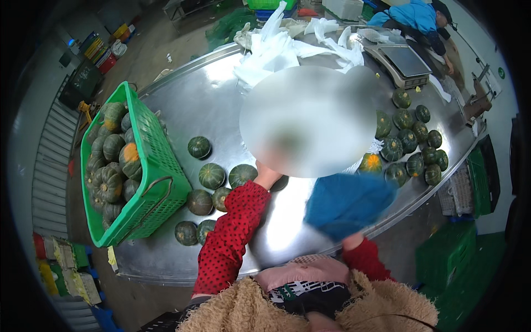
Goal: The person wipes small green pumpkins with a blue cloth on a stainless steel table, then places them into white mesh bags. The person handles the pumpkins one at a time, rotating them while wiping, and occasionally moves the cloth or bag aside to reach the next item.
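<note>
My left hand [267, 176], in a red dotted sleeve, reaches forward over the steel table [177, 116]. Its fingers run into a blurred patch, where a dim green shape shows; whether they grip it I cannot tell. Close to that wrist lie several dark green squashes [243, 176], round and striped. My right hand [352, 241], low and nearer my body, grips a blue cloth [351, 205] smeared by motion. Only part of this hand shows below the cloth. Farther right, more small squashes [407, 140] sit in a group, one with an orange patch [370, 162].
A green crate [160, 193] full of squashes stands tilted on the left. White wrapping [271, 52] lies heaped at the far edge, with a scale [404, 61] to its right. A person in blue [409, 19] bends beyond the scale. Green crates [445, 254] stand at the lower right.
</note>
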Demonstrator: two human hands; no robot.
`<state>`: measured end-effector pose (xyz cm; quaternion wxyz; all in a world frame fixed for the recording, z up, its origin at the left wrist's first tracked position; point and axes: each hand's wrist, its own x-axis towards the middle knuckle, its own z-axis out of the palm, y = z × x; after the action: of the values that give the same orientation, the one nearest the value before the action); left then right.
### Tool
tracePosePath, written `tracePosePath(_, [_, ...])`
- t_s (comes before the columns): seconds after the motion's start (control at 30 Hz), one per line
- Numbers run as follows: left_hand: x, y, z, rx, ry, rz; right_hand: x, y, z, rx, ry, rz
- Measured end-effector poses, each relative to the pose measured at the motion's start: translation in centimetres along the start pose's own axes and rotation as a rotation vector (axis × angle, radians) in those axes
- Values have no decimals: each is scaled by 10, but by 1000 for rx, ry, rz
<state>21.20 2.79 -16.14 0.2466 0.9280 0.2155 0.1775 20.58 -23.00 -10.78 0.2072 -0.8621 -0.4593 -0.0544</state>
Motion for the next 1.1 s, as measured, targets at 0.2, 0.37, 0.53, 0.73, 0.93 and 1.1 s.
tracePosePath(0.2, [51,5,37,-117,-132,-130,-24,22,13,641,-108,-19])
tracePosePath(0.37, [60,30,23,51,-226,-198,-11,24,-16,-47,79,-120])
tracePosePath(0.53, [-1,65,-48,-220,33,185,18,19,-36,-74,84,-126])
tracePosePath(0.73, [-100,78,-89,-529,97,446,39,-29,1,1210,137,227])
tracePosePath(0.93, [-149,74,-102,-679,42,174,27,-60,12,2120,-115,230])
tracePosePath(1.1, [-174,72,-101,-708,135,95,23,-69,20,1541,-94,22])
